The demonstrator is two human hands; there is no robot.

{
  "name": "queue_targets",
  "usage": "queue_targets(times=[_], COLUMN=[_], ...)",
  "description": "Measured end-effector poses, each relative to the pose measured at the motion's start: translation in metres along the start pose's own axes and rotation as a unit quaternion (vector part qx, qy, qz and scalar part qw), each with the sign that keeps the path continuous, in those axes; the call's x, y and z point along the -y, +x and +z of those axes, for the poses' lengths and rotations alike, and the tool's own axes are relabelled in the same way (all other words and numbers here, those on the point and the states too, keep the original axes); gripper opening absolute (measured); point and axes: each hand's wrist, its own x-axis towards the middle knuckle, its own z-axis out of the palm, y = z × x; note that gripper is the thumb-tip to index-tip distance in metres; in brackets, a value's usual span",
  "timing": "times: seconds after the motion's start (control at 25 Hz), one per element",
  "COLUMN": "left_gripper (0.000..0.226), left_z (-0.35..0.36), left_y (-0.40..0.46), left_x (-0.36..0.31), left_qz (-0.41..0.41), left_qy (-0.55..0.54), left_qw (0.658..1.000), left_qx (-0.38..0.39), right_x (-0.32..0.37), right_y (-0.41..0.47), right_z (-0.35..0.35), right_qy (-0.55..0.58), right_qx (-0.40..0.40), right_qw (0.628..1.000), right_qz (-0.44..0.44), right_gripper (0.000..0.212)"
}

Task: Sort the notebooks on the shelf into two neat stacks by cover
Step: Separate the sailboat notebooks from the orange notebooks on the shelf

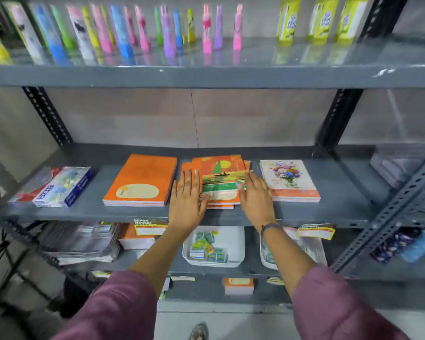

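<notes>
Grey metal rack with slotted black uprights against a tan wall; the middle shelf point(329, 192) runs across the centre of the frame. Three notebook piles lie on it. Left of centre: a neat orange stack point(142, 179) with a cream oval label. Centre: a messy pile point(221, 177), sailboat-sunset cover on top, orange covers fanned out beneath and askew. Right of centre: a floral stack point(290, 179), squared up, flower-vase cover on top.

Left hand point(188, 197) is flat, fingers straight and together, palm down on the left edge of the messy pile, in the gap beside the orange stack. Right hand point(254, 196) is also flat with fingers extended, pressed on the pile's right edge, just beside the floral stack. Neither hand grips anything; both bracket the pile from the sides. Wristband point(270, 227) on the right wrist, mauve sleeves at the bottom.

Far left of the shelf: blue and white boxes point(62, 186). Top shelf: a blurred row of coloured upright packs point(123, 30). Lower shelf: white trays point(214, 246) with small packets, price tags on the shelf lip.
</notes>
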Motion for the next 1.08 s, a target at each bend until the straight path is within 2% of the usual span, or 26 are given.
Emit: queue_targets(times=[0.16,0.24,0.32,0.44,0.52,0.64,0.72,0.8,0.92,1.08], left_gripper=[0.070,0.068,0.058,0.032,0.026,0.018,0.026,0.031,0.050,0.058], left_z=[0.027,0.041,0.048,0.054,0.054,0.063,0.067,0.067,0.074,0.090], left_y=[0.042,0.065,0.084,0.101,0.104,0.114,0.120,0.125,0.134,0.139], left_x=[0.004,0.004,0.004,-0.004,-0.008,-0.005,-0.012,-0.035,-0.085,-0.142], left_qz=[-0.075,-0.102,-0.132,-0.160,-0.233,-0.323,-0.352,-0.357,-0.324,-0.258], left_qy=[-0.092,-0.104,-0.115,-0.176,-0.253,-0.374,-0.444,-0.492,-0.543,-0.554], left_qw=[0.982,0.974,0.970,0.965,0.935,0.866,0.821,0.790,0.769,0.783], left_qx=[0.146,0.175,0.171,0.113,0.087,0.071,0.073,0.078,0.088,0.115], right_x=[-0.008,-0.006,-0.005,-0.008,-0.007,-0.010,-0.018,-0.036,-0.078,-0.127], right_y=[0.043,0.059,0.070,0.077,0.076,0.075,0.077,0.080,0.083,0.067], right_z=[0.020,0.028,0.033,0.041,0.042,0.037,0.029,0.014,-0.007,-0.027], right_qy=[0.076,0.105,0.129,0.170,0.175,0.179,0.179,0.177,0.148,0.115], right_qx=[0.086,0.093,0.086,0.066,0.062,0.043,0.023,0.002,-0.037,-0.078], right_qw=[0.984,0.974,0.964,0.945,0.941,0.942,0.942,0.940,0.939,0.936], right_qz=[0.134,0.177,0.215,0.273,0.282,0.282,0.282,0.293,0.308,0.322], right_gripper=[0.043,0.033,0.028,0.027,0.026,0.025,0.026,0.028,0.029,0.028])
